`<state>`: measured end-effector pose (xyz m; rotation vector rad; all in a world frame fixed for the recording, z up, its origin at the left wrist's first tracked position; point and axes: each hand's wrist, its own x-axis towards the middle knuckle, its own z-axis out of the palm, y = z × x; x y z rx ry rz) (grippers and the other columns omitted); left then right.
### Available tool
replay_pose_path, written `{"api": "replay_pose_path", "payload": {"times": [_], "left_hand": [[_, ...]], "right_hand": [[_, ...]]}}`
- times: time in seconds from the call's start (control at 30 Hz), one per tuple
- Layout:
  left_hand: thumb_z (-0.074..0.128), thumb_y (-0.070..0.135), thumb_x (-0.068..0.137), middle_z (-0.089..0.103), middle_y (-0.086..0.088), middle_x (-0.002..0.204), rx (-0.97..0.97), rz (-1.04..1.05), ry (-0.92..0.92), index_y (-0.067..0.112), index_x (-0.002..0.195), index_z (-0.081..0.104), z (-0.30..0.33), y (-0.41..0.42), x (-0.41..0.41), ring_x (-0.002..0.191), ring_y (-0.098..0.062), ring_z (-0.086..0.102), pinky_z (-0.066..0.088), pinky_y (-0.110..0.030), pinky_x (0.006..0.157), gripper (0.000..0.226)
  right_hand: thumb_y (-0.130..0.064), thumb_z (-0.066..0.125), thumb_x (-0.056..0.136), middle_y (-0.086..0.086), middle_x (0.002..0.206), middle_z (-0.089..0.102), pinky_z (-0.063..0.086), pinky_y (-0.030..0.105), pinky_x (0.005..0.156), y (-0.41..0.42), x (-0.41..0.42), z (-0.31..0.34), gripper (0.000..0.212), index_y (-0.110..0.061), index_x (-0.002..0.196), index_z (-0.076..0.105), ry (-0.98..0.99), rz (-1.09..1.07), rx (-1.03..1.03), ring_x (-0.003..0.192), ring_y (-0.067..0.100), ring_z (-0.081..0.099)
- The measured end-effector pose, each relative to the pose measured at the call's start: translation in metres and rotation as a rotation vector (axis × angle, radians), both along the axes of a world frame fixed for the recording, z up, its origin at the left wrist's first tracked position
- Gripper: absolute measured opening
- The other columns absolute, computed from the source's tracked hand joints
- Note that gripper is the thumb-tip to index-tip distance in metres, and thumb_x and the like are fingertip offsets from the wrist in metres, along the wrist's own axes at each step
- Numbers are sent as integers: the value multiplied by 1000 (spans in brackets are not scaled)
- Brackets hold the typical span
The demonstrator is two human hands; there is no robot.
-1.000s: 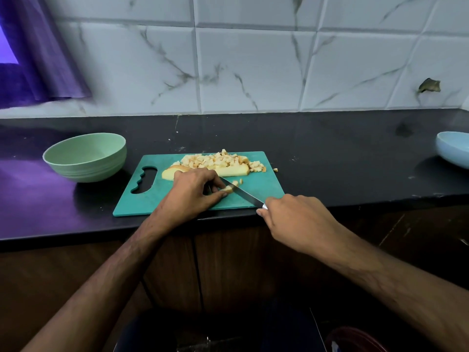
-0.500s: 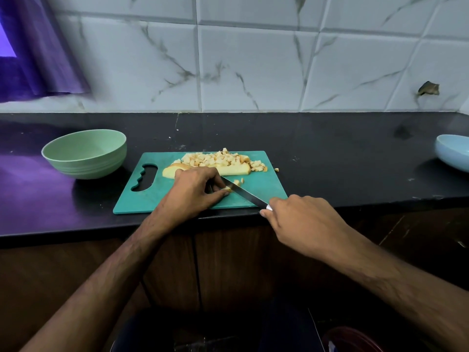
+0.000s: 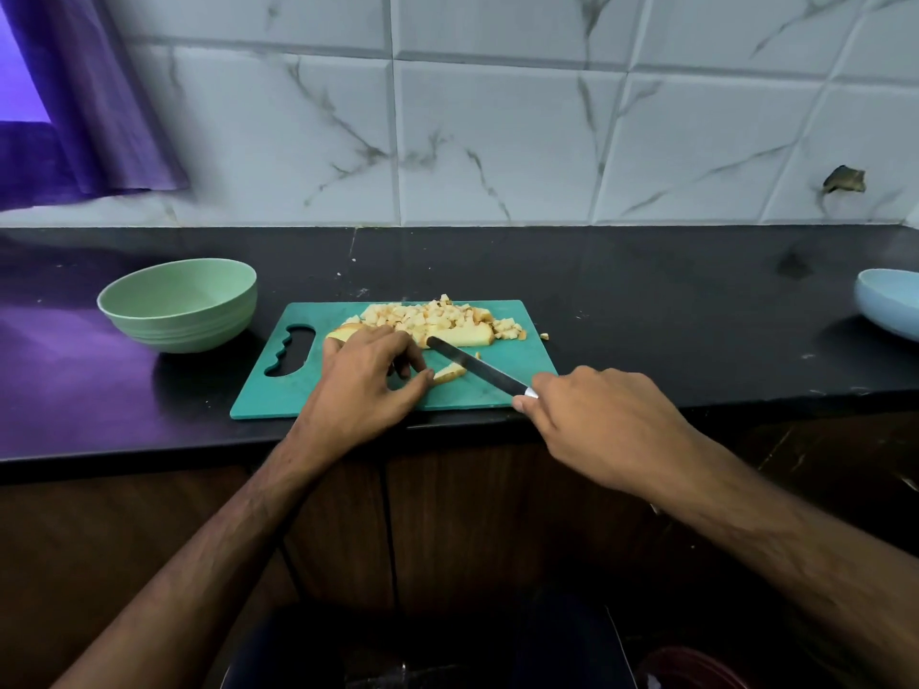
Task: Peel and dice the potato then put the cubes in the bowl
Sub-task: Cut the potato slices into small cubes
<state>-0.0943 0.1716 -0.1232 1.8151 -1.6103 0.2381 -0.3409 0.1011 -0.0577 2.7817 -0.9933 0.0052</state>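
Two bowls sit on the dark countertop (image 3: 646,300), and both look bare inside from this angle: the green bowl (image 3: 179,310) just left of the cutting board (image 3: 278,390), the blue bowl (image 3: 890,300) far to the board's right, cut off by the frame edge. On that teal board, along its far edge, a heap of potato cubes (image 3: 437,315) is piled up, with a larger uncut potato slab (image 3: 462,335) lying right against the heap's near side. Nearer the board's front edge, the left hand (image 3: 363,385) rests fingers curled down, thumb and fingertips pinning a small potato strip (image 3: 450,372). Right hand (image 3: 601,420) is wrapped tight around the handle of the knife (image 3: 472,363), blade angled across the board and lying just behind that strip. One stray cube (image 3: 544,336) lies off the board's right edge on the counter. Behind the board, a marble-veined tiled wall (image 3: 497,141); a purple curtain (image 3: 84,116) hangs up to the left; brown cabinet doors (image 3: 447,529) below the counter
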Motion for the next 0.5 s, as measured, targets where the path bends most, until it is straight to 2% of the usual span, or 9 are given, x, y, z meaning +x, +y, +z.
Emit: {"api": "replay_pose_path", "payload": {"times": [0.1,0.2,0.4,0.5], "left_hand": [[63,52,88,54,19,88,68,1,-20,37,85,58,0,1,1,90,-6,49,24,-36,80,16],[71,44,87,55,19,86,96,4,6,39,80,56,4,0,0,90,-6,49,25,-36,79,17],[75,40,87,58,16,85,108,-10,61,36,77,58,6,1,-1,90,-2,49,27,-37,79,20],[75,39,87,59,15,85,106,-5,58,36,77,58,6,3,-2,90,-5,50,28,-37,80,20]], "right_hand": [[-54,21,108,-4,90,57,41,30,60,6,-3,-9,40,-25,103,49,24,-4,22,64,8,46],[-53,22,108,-5,86,50,40,30,60,6,-1,-16,37,-26,102,47,13,-16,62,65,8,44],[-51,24,109,-5,86,52,40,30,58,0,16,-24,36,-24,102,48,-4,9,68,65,6,46],[-53,24,108,-7,84,53,39,29,57,-3,17,-17,37,-27,101,48,6,2,62,67,6,48]]}}
